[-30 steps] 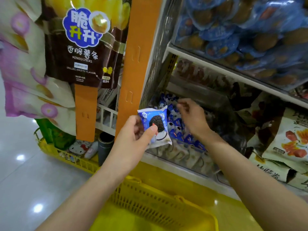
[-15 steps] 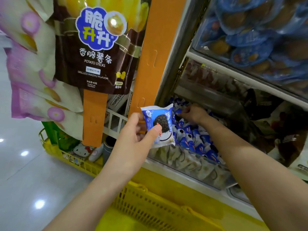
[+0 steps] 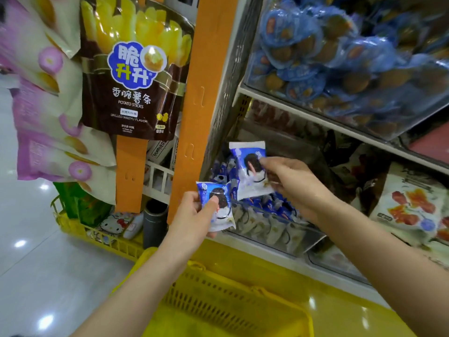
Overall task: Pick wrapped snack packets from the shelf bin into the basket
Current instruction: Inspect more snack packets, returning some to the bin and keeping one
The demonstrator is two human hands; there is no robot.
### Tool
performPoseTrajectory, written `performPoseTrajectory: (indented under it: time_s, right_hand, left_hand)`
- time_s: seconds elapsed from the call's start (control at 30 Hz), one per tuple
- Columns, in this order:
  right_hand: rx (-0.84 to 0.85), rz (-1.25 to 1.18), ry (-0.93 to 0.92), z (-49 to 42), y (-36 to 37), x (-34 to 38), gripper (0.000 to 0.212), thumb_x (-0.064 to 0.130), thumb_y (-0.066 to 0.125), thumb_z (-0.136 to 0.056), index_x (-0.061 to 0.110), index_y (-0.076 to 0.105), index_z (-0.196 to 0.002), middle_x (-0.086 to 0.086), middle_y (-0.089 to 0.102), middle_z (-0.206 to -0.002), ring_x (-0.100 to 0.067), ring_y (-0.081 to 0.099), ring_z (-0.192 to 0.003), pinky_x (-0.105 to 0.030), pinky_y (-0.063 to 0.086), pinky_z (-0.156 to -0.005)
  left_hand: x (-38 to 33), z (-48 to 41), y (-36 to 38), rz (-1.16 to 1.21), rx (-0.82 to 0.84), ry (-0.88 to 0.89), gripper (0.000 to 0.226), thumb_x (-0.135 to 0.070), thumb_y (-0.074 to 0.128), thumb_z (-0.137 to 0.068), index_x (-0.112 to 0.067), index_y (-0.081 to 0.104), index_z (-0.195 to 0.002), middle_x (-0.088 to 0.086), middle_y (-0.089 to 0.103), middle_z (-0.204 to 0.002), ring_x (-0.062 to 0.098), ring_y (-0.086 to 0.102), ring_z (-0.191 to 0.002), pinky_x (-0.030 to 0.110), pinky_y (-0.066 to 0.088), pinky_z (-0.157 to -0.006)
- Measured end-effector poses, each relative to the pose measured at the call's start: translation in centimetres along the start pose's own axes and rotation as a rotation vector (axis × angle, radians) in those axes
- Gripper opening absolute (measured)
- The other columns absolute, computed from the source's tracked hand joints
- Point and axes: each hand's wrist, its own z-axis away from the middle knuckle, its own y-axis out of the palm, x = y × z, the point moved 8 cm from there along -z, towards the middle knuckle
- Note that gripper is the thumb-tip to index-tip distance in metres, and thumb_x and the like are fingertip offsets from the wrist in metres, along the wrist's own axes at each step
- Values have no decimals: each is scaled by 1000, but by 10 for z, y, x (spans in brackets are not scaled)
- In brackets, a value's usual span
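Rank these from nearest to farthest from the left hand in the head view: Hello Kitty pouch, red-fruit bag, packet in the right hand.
1. Packet held by the right hand, just upper right of the left hand.
2. Hello Kitty pouch, lower left.
3. Red-fruit bag, far right shelf.

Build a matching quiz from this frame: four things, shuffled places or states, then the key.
Column A
1. left hand
2. right hand
3. basket
4. potato sticks bag

Column B
a. yellow, under both arms
b. pinches the upper packet
c. hangs at upper left
d. grips the lower packet

Pairs: 1-d, 2-b, 3-a, 4-c
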Motion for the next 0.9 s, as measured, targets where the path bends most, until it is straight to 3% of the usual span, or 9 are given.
performPoseTrajectory:
  time_s: [0.1,0.2,0.3,0.47,0.57,0.67,0.73,0.8,0.9]
  right_hand:
    - [109,24,22,36,18,-9,20,27,59,-89,18,65,-72,15,52,-54,2,48,-51,-10,38,-49]
    - [215,-30,7,63,39,-14,20,21,59,-90,18,59,-70,14,52,-50,3,47,-46,-11,39,-46]
    - [156,-34,20,75,42,-18,14,21,64,-86,8,62,-92,7,58,-62,2,52,-49,-13,45,-50]
    - [38,5,-47,85,31,-18,23,23,57,-90,17,55,-112,1,69,-91,-4,63,-76,-16,51,-71]
    - [34,122,-65,84,26,-22,31,27,56,-91,23,47,-120,10,60,-101,2,59,-89,-11,47,-73]
    - [232,25,-7,86,42,-28,19,23,52,-93,20,57,-111,2,68,-103,-3,65,-86,-14,52,-69]
    - [270,13,-15,82,44,-27,19,22,52,-93,17,62,-109,0,71,-103,-8,67,-87,-16,53,-69]
    - [240,16,-19,74,39,-27,18,23,54,-92,17,65,-105,1,72,-98,-8,68,-82,-17,52,-68]
    - [70,65,-38,50,19,-21,15,27,56,-92,17,67,-96,7,71,-78,2,62,-64,-11,45,-58]
  left_hand:
    - [13,8,7,65,5,-103,15,-31,43,-96,-18,49,-92,2,60,-81,5,63,-64,32,57,-62]
    - [14,20,20,233,109,-162,48,-56,39,-86,-18,54,-111,7,68,-103,21,65,-93,46,51,-88]
    - [7,32,25,222,175,-123,77,-63,56,-62,-22,49,-127,3,61,-122,20,56,-114,45,39,-104]
    - [4,35,18,88,142,-60,38,-33,61,-85,-30,51,-121,-5,63,-116,11,58,-106,33,46,-91]
    - [2,35,15,221,139,-100,35,-28,64,-80,-28,57,-114,-2,68,-109,17,62,-104,44,46,-97]
    - [-3,38,20,263,241,-121,55,-37,68,-64,-23,59,-117,1,70,-107,22,64,-103,47,46,-97]
    - [-3,37,21,239,280,-124,56,-38,68,-64,-24,59,-118,-1,71,-106,20,65,-103,45,47,-96]
    - [-4,34,18,179,270,-107,45,-35,66,-75,-27,58,-119,-6,69,-108,14,63,-105,39,47,-94]
    - [-3,25,8,77,167,-74,31,-30,57,-89,-27,54,-120,-10,66,-111,3,60,-99,18,42,-70]
